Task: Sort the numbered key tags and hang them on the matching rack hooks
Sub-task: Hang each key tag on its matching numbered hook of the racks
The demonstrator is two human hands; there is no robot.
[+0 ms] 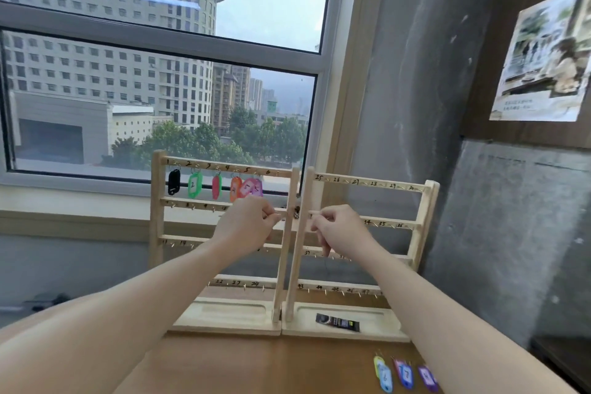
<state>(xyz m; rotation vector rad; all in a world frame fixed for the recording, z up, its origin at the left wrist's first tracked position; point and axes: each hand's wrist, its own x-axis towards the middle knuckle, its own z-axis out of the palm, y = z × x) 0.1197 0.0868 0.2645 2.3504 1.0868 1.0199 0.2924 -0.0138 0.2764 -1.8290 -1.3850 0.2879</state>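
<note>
Two wooden key racks stand side by side, the left rack numbered from 1 and the right rack from 25. Black, green, red, orange and pink tags hang on the left rack's top row. My left hand pinches the left rack's second rail beside its inner post. My right hand pinches the right rack's second rail in the same way. A small dark thing sits between the posts. Loose tags 6, 7 and 8 lie on the table at front right.
A black packet lies in the right rack's base tray. The wooden table stands against a window sill, with a grey wall on the right. A poster hangs high on the right.
</note>
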